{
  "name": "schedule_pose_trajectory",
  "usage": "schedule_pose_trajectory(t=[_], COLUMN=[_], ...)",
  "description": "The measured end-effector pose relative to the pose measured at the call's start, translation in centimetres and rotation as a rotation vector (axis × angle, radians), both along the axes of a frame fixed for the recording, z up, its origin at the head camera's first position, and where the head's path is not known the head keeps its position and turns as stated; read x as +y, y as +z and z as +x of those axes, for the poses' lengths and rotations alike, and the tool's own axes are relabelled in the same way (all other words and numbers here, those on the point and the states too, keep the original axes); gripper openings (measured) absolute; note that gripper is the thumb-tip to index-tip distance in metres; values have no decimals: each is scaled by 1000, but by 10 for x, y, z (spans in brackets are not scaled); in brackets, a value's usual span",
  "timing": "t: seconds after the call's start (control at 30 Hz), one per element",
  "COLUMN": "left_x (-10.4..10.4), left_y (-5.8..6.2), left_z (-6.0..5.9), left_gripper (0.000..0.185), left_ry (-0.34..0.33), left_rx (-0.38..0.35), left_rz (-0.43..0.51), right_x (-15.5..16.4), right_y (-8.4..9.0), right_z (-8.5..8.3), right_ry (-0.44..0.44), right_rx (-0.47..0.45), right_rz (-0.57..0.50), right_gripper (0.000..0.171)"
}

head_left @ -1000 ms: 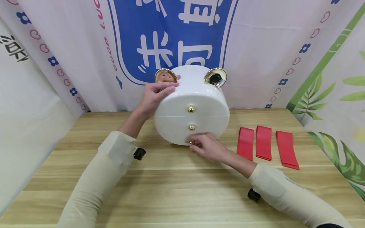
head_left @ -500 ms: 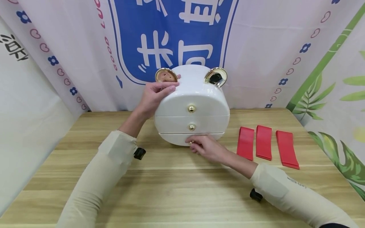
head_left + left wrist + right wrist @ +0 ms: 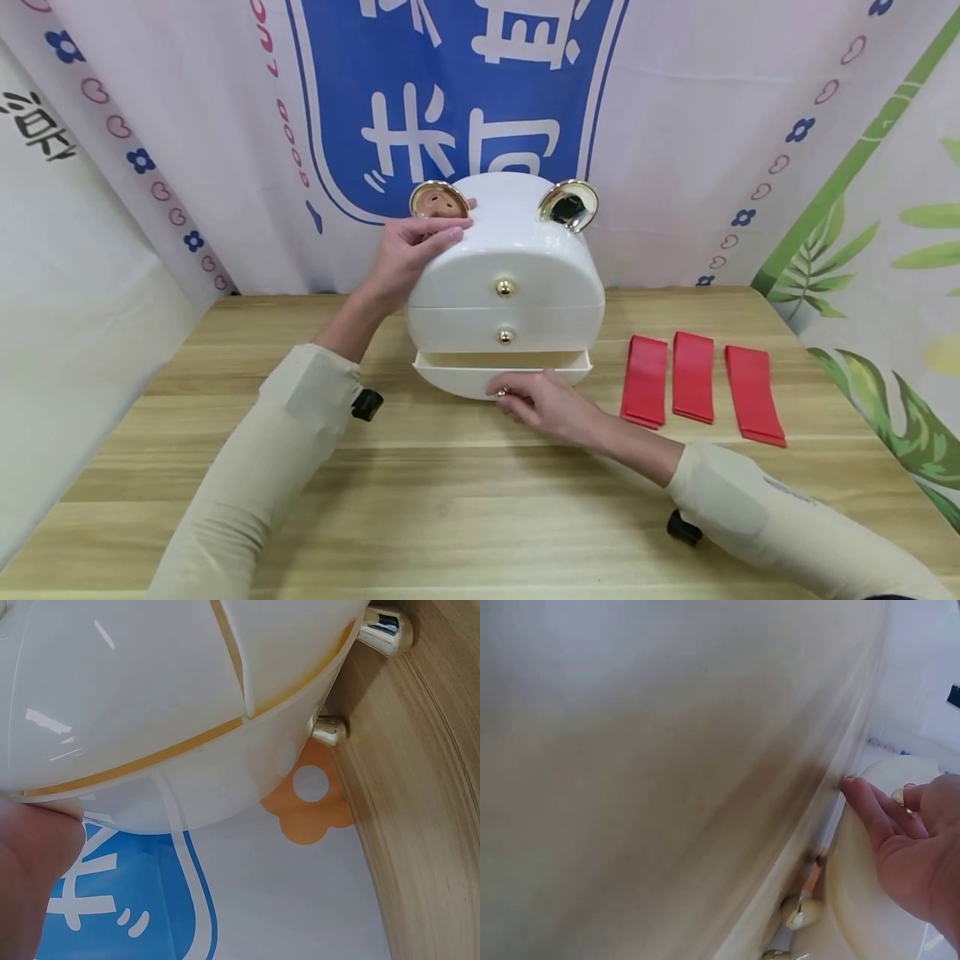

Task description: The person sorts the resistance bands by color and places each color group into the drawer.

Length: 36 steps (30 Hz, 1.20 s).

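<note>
The bottom drawer (image 3: 501, 377) of the white drawer box (image 3: 504, 279) now stands out further than half a second ago, when only a thin gap showed; a second ago it sat flush with the front. The right hand (image 3: 546, 404) has drawn back toward the person with it, its fingers pinching the small gold knob (image 3: 501, 392) on the drawer front. The left hand (image 3: 408, 250) has not moved: it grips the box's upper left side, thumb up by the left gold ear (image 3: 438, 200).

The box stands at the middle back of the tabletop (image 3: 450, 492), against the printed backdrop (image 3: 450, 92). Three red strips (image 3: 693, 379) lie side by side to its right, apart from it.

The head view shows only a pale sliver of the opened drawer's inside; whether anything lies in it cannot be told. The left wrist view shows what the head view hides: the box's rounded shell from beside, its seam lines and two gold feet (image 3: 328, 731) touching the wood. The right wrist view is mostly blur, with the right hand's fingers (image 3: 877, 817) against the drawer front.
</note>
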<state>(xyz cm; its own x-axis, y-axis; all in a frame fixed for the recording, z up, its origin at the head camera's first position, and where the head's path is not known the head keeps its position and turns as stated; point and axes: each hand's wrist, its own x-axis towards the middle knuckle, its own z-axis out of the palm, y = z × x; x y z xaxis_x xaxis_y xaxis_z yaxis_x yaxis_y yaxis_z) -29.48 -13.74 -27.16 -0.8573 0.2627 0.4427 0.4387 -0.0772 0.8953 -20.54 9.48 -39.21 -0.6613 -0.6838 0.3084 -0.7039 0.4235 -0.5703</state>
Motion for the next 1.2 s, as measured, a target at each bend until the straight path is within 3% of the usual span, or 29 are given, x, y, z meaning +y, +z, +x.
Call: schedule_pose_trajectory(t=[0.27,0.43,0.7,0.87,1.03,1.2], left_x=[0,-1,0,-1,-2,-1], left_y=[-1,-1,0,1,1,0], left_z=[-1,1,-1,0,0,-1], left_gripper=[15,16,15,16,16,15], left_ry=[7,15,1,3,6,12], left_rx=[31,1,19,18,22,12], left_rz=[-15,-39,-22,-30,-25,-38], right_x=[3,4,6,6,12,35], right_y=[5,5,8,14,36,77], right_z=[31,45,52,53,54,50], right_ry=[52,67,78,116,198,266], right_rx=[-36,-40,-96,-182,-253,-364], right_rz=[6,25,51,97,153,151], right_gripper=[17,17,18,28,44,36])
